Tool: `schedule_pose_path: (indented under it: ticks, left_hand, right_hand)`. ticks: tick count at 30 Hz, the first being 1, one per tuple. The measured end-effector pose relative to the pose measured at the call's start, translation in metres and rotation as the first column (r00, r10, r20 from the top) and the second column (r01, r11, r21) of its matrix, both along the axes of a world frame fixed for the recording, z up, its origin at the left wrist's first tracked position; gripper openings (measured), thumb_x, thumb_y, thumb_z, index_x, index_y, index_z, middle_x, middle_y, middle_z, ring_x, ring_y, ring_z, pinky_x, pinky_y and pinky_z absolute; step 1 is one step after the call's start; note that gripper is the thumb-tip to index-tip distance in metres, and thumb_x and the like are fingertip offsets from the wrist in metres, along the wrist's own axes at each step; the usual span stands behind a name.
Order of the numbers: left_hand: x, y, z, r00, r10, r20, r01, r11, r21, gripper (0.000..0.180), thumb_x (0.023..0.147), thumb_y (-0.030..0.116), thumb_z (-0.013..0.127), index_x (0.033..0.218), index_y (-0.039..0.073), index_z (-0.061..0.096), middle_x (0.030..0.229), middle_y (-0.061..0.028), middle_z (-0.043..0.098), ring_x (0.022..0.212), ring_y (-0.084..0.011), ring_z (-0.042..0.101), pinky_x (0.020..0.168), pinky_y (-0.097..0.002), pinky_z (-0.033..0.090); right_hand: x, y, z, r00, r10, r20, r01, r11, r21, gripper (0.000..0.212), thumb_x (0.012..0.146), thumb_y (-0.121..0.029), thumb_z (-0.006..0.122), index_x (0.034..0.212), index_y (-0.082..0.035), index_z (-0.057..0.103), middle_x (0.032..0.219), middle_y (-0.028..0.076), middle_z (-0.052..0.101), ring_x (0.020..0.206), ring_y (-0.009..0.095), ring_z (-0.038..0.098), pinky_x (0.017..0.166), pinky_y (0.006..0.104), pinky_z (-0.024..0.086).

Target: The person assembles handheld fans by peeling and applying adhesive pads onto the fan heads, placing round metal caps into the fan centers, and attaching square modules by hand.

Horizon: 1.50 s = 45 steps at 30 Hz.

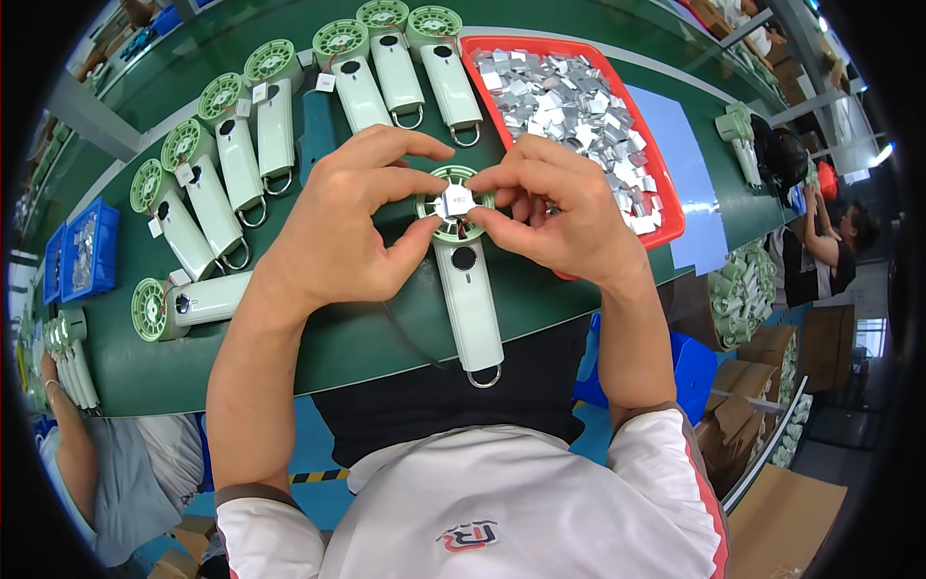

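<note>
A pale green handheld fan [470, 304] lies on the green table in front of me, its round open head away from me and its metal loop at the near edge. Over the middle of that head is a small silver-white square piece [457, 201]. My left hand [352, 217] curls its thumb and forefinger around the head's left side, by the piece. From the right, my right hand [559, 207] pinches at the piece with thumb and forefinger, the other fingers folded in. Dark and red wires show partly below the piece.
Several similar fans [275, 125] lie in a row at the left and back, some with small white tags. A red tray [666, 198] of silver-white pieces stands at right, beside a pale blue sheet [690, 183]. Blue bins [96, 256] sit far left. Other people work on both sides.
</note>
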State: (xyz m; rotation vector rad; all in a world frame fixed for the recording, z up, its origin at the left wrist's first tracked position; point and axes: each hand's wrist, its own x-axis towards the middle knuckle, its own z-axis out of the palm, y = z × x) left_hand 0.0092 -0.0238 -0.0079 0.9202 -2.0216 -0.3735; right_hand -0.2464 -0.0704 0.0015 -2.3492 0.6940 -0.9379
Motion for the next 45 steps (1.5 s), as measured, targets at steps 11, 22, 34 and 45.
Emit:
schedule_pose_path:
  ticks: [11, 22, 34, 45]
  left_hand:
    - [0.0023, 0.0028, 0.0012, 1.000, -0.021, 0.011, 0.019, 0.995, 0.096, 0.031, 0.078, -0.002, 0.078, 0.109, -0.001, 0.080, 0.127, -0.0191, 0.076, 0.108, -0.0330, 0.076, 0.091, -0.0378, 0.060]
    - [0.0023, 0.0019, 0.0005, 1.000, -0.015, 0.007, 0.015, 0.995, 0.095, 0.029, 0.078, -0.001, 0.079, 0.108, -0.001, 0.081, 0.124, -0.0195, 0.077, 0.110, -0.0344, 0.077, 0.091, -0.0390, 0.061]
    - [0.0023, 0.0017, 0.0002, 1.000, -0.013, 0.010, 0.012, 0.996, 0.091, 0.030, 0.078, -0.002, 0.079, 0.108, -0.002, 0.081, 0.125, -0.0194, 0.077, 0.108, -0.0341, 0.077, 0.091, -0.0388, 0.061]
    - [0.0023, 0.0028, 0.0003, 1.000, -0.012, 0.014, 0.011, 0.997, 0.081, 0.030, 0.079, -0.001, 0.078, 0.108, -0.002, 0.081, 0.125, -0.0189, 0.077, 0.108, -0.0340, 0.077, 0.090, -0.0383, 0.061]
  right_hand:
    - [0.0009, 0.0003, -0.0020, 1.000, 0.003, 0.014, -0.003, 1.000, 0.012, 0.025, 0.085, -0.001, 0.089, 0.108, -0.005, 0.083, 0.085, -0.001, 0.062, 0.066, 0.004, 0.056, 0.055, 0.0205, 0.045]
    - [0.0014, -0.0005, -0.0041, 0.999, 0.016, 0.029, -0.016, 1.000, 0.010, 0.026, 0.085, -0.001, 0.090, 0.109, -0.005, 0.083, 0.084, -0.001, 0.060, 0.066, 0.004, 0.055, 0.055, 0.0207, 0.044]
    - [0.0012, -0.0006, -0.0040, 1.000, 0.014, 0.018, -0.014, 1.000, 0.018, 0.027, 0.085, -0.001, 0.090, 0.110, -0.006, 0.083, 0.084, -0.001, 0.060, 0.066, 0.004, 0.055, 0.055, 0.0207, 0.044]
    - [0.0017, -0.0007, -0.0038, 1.000, 0.014, 0.013, -0.014, 1.000, 0.008, 0.027, 0.084, -0.002, 0.091, 0.109, -0.006, 0.083, 0.084, -0.001, 0.060, 0.066, 0.004, 0.056, 0.055, 0.0205, 0.045]
